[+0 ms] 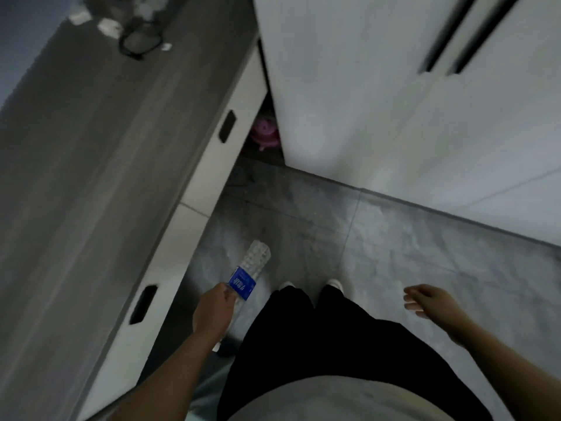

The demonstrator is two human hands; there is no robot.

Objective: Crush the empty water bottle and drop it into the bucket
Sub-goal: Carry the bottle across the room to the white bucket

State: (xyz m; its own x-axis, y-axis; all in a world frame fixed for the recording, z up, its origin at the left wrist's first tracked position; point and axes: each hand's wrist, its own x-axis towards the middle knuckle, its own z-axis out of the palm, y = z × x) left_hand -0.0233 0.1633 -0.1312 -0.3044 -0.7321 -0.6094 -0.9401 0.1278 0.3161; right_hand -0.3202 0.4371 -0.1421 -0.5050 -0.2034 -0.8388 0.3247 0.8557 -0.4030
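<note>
My left hand [213, 311] is closed around the neck end of a clear plastic water bottle [252, 267] with a blue label. The bottle points up and away from me, its ribbed base toward the floor ahead, and it looks uncrushed. My right hand [425, 300] hangs at my right side with fingers loosely apart and nothing in it. A pink round object [264, 132], possibly the bucket, sits in the dark gap between the counter and the white cabinet; it is blurred.
A long grey counter [91, 177] with white drawer fronts runs along my left. A black cable and small white items [136, 34] lie at its far end. White cabinet doors [394, 101] stand ahead on the right. Grey tiled floor [364, 247] lies underfoot.
</note>
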